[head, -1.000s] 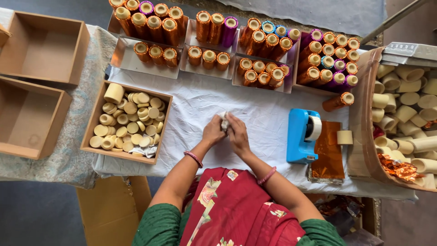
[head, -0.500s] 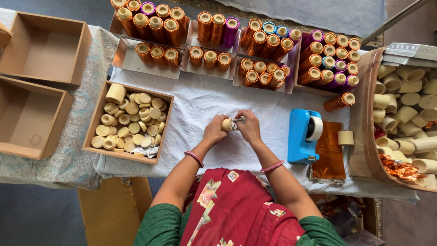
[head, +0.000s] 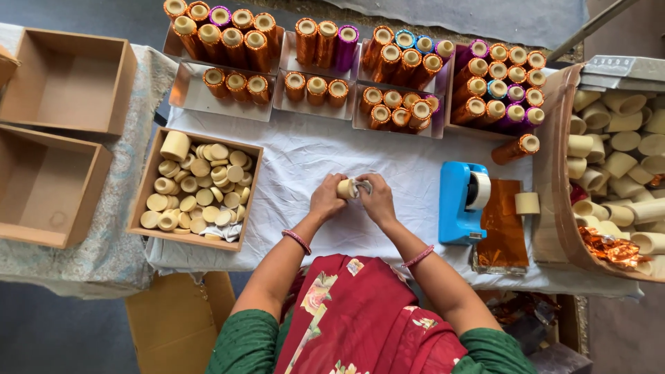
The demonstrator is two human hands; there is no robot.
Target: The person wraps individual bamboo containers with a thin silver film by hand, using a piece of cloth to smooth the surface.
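My left hand (head: 327, 201) and my right hand (head: 378, 199) meet over the white cloth (head: 312, 156) on the table. Between them they hold a small cream cylinder (head: 345, 188). My right hand presses a pale shiny piece (head: 360, 185) against its end. A wooden box (head: 151, 181) full of cream discs and short cylinders lies just left of my left hand. A blue tape dispenser (head: 458, 201) stands right of my right hand.
Trays of foil-wrapped orange, gold and purple rolls (head: 388, 76) line the far edge. A lone wrapped roll (head: 516, 148) lies by the dispenser, with orange foil sheets (head: 502, 225) and a tape roll (head: 527, 203). A bin of bare cream tubes (head: 616, 166) stands right. Two empty cardboard boxes (head: 62, 79) sit left.
My hands have shifted slightly toward me and turned the cream cylinder, so its round end now shows between my fingers.
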